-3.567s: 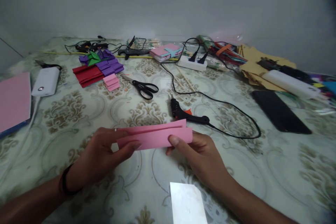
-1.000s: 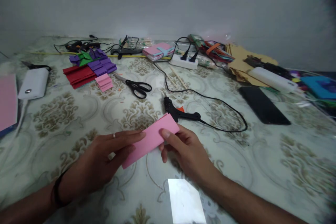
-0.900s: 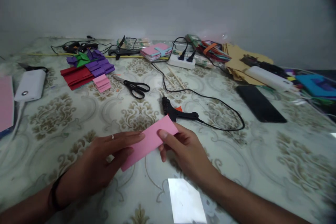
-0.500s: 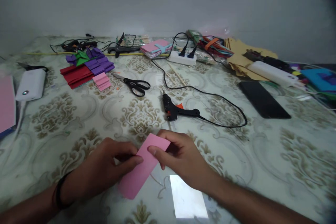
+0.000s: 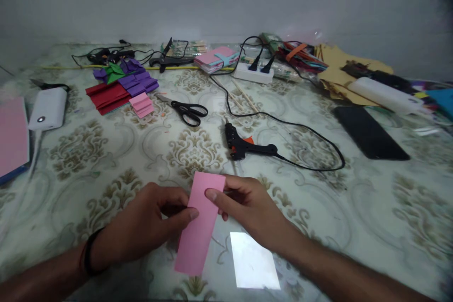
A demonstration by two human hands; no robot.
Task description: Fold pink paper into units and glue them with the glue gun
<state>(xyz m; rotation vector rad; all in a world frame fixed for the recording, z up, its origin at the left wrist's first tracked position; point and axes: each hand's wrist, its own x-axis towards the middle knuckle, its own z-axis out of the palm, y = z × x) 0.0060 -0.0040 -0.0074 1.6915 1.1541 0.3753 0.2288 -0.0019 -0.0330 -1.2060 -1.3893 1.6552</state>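
A strip of pink paper (image 5: 200, 238) is held between both hands near the table's front, its long side running nearly toward me. My left hand (image 5: 155, 222) pinches its left edge, thumb on top and fingers hidden behind. On the upper right edge, my right hand (image 5: 247, 207) grips it the same way, thumb across the face. Beyond the hands lies a black glue gun (image 5: 244, 144) on its side. Black-handled scissors (image 5: 186, 111) rest farther back, beside a small pleated pink paper (image 5: 141, 104).
Pleated red paper (image 5: 108, 96) and purple paper (image 5: 138, 84) lie at back left. A white power strip (image 5: 253, 73) feeds the glue gun's looping cord. On the right is a black phone (image 5: 370, 132); at left, a white power bank (image 5: 48, 108). Wooden sticks (image 5: 244, 96) lie behind the glue gun.
The pink strip has turned from a slant to nearly upright in view, both hands still pinching it. The whole scene has shifted slightly to the right.
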